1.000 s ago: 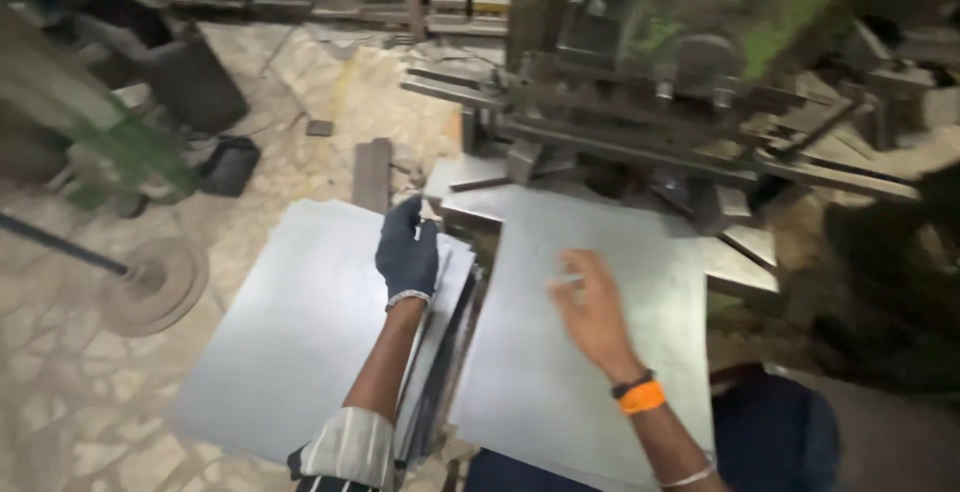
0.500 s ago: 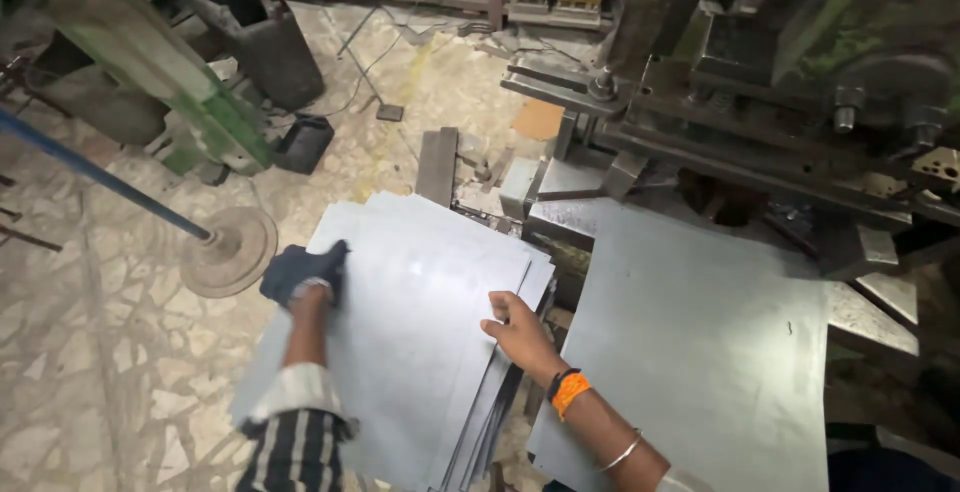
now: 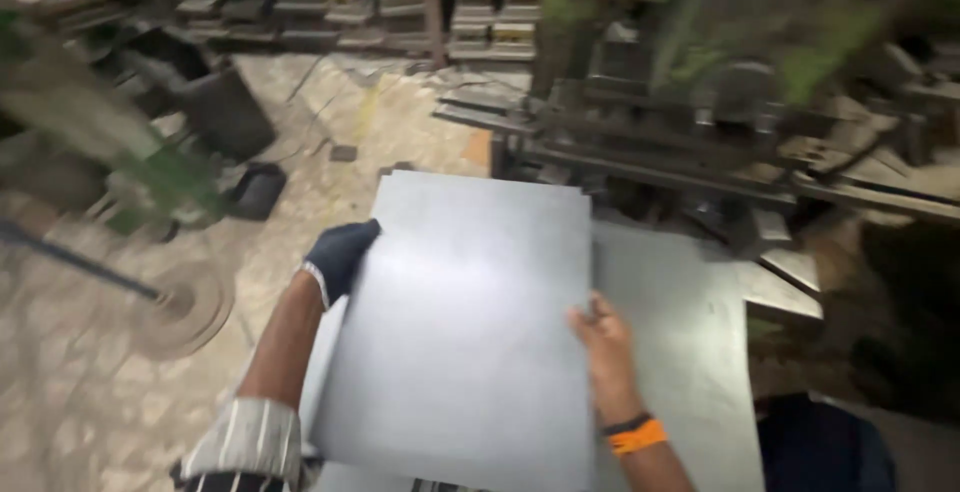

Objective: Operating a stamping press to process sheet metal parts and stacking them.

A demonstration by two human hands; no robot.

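A flat, rectangular sheet of dull grey metal [image 3: 470, 332] is held up between both hands, its smooth matt face turned toward the camera with a soft pale sheen across the middle. The left hand [image 3: 340, 255], in a dark blue knit glove with a pale cuff, is clamped on the sheet's left edge near the upper corner, fingers wrapped behind it. The bare right hand [image 3: 603, 347], with an orange band and a dark band at the wrist, is closed on the right edge lower down, thumb on the front face.

Just beyond the right hand's grip, and partly under the held sheet, lies a second flat grey metal sheet [image 3: 680, 352]. Beyond it, further from the grip, stands a heavy dark steel press machine with green-painted upper parts [image 3: 700, 122], blurred by motion.

Out past the left hand's grip, on the cracked pale stone floor [image 3: 100, 392], sit a shallow black tray [image 3: 256, 190] and a dark box-like bin [image 3: 225, 112]; what is inside them cannot be made out. At the far wall, stacks of flat metal pieces [image 3: 370, 7] sit in rows.
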